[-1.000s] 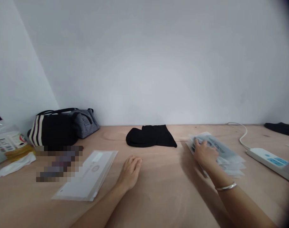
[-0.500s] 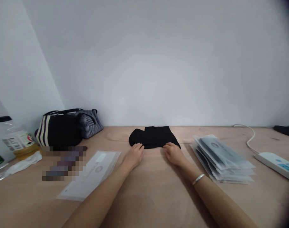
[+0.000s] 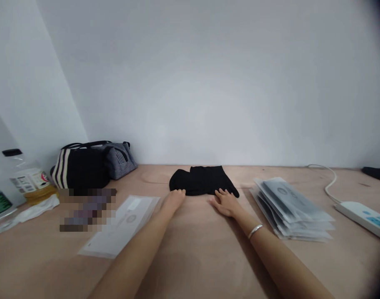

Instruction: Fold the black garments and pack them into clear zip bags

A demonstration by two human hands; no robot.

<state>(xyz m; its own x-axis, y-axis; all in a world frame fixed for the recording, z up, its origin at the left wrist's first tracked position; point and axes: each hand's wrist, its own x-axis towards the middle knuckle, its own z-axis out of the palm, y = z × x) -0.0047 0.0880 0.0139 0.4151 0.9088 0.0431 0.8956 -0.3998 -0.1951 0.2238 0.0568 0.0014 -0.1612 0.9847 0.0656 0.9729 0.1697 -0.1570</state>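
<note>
1. Grip: the right hand's point(image 3: 226, 203) fingers are spread apart, tips on the near edge of the cloth point(image 3: 202, 180), toward its right end. The left hand point(image 3: 175, 200) sits at that edge toward its left end, fingers close together; whether they pinch fabric cannot be told.
2. Table point(image 3: 193, 261): bare wood, running from well nearer than the cloth to just beyond it. A silver bracelet point(image 3: 255, 231) is on the right wrist, nearer than the cloth.
3. Pouch point(image 3: 119, 228): translucent, flat, left of the cloth and nearer; printed, partly covered by the left forearm.
4. Stack point(image 3: 296, 205): several similar pouches, right of the cloth; dark contents show through.
5. Power strip point(image 3: 358, 214): white and blue, farther right of the cloth than the stack; its cord point(image 3: 331, 185) runs back.
6. Tissue point(image 3: 37, 214): white, crumpled, well left of the cloth, in front of a black-capped bottle point(image 3: 29, 180).
7. Cloth: black, lying flat, left end rounded.
8. Bag point(image 3: 87, 168): black with pale stripes, left of the cloth, apart from it.
9. Wall point(image 3: 193, 83): plain, behind the cloth.
</note>
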